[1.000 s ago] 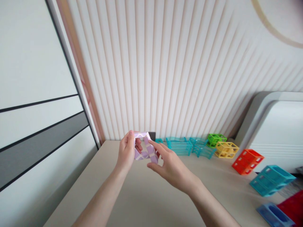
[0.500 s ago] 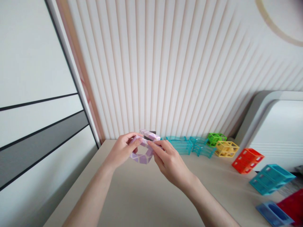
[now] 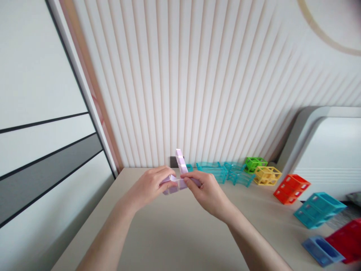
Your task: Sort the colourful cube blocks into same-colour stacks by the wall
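A lilac and white snake puzzle (image 3: 181, 162) made of wedge segments is held above the table between my two hands. One straight arm of it sticks up toward the wall, and a bent part lies lower. My left hand (image 3: 150, 186) pinches the lower left part between thumb and fingers. Closed on the right part, near the foot of the raised arm, is my right hand (image 3: 204, 188). The fingers of both hands hide some of the segments.
Along the table's (image 3: 169, 233) back and right edge stand teal fence pieces (image 3: 213, 172), a green frame block (image 3: 254, 164), a yellow one (image 3: 267, 175), a red one (image 3: 291, 189), a teal one (image 3: 318, 210) and a blue block (image 3: 322, 250). A ribbed wall (image 3: 183, 82) rises behind.
The snake puzzle has gone from a ring-like loop to a shape with one straight arm raised. Both hands keep hold of it and have turned slightly.
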The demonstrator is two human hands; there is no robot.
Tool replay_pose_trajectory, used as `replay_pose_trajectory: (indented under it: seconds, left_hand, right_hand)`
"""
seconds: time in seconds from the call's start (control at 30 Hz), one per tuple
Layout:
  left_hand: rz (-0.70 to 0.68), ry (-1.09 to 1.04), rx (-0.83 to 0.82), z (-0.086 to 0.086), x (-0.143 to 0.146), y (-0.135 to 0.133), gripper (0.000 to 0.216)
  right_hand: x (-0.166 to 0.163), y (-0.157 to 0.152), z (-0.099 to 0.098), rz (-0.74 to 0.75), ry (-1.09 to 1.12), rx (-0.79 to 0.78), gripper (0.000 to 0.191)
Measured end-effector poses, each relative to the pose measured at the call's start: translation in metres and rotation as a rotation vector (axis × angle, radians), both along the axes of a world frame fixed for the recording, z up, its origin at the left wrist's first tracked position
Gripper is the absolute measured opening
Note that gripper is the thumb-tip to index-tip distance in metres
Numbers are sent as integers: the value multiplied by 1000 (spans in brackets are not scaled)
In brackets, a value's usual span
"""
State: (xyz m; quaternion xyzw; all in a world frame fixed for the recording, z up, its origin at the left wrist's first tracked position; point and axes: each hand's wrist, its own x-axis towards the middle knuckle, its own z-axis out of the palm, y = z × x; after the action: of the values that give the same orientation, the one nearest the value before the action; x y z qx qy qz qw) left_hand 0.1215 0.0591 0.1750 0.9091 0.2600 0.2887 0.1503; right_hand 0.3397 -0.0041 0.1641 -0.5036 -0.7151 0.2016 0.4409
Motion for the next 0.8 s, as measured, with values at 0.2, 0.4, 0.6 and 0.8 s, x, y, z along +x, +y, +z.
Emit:
replay_pose_trajectory:
  seconds: [0.2, 0.4, 0.6, 0.8]
  left_hand:
    - [-44, -167, -12, 2, -6, 3, 17]
    - [-123, -330, 84, -5, 5, 3, 15]
    - [-162, -389, 47, -6, 19, -8, 19]
    - [187, -569, -118, -3, 12, -8, 34]
  right_hand:
    - [6, 0, 10, 17, 424, -81, 54]
    - [14, 13, 7, 25, 540, -202, 50]
    - [16, 8, 10, 137, 531, -211, 42]
    - [29, 12, 4, 272, 563, -451, 34]
